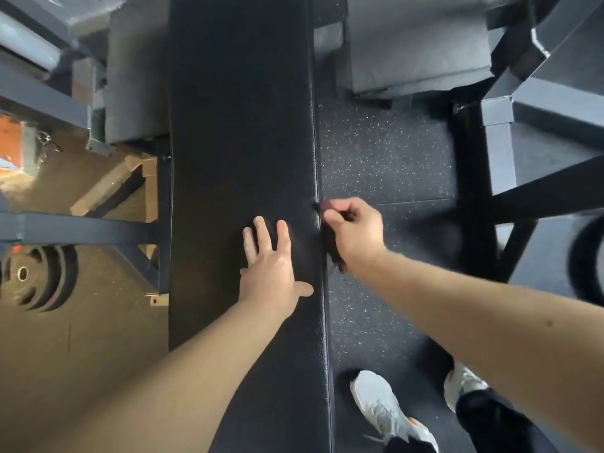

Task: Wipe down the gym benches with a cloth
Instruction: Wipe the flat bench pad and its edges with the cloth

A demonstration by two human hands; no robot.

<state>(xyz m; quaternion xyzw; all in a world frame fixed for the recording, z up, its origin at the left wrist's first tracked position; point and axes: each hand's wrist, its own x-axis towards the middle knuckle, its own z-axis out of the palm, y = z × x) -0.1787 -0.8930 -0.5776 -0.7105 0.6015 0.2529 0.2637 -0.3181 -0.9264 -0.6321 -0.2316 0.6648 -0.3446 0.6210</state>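
Note:
A long black padded bench (242, 125) runs from the bottom of the view to the top. My left hand (271, 266) lies flat on its top, fingers straight and spread, near the right edge. My right hand (356, 230) is curled round a dark cloth (333, 253) and holds it against the bench's right side edge. The cloth is mostly hidden under the hand and hard to tell from the black padding.
Dark steel rack frames (496, 152) stand to the right and another frame (81, 227) to the left. Weight plates (36, 276) lie on the brown floor at left. Speckled rubber flooring (385, 158) is at right, with my light shoes (385, 410) near the bench.

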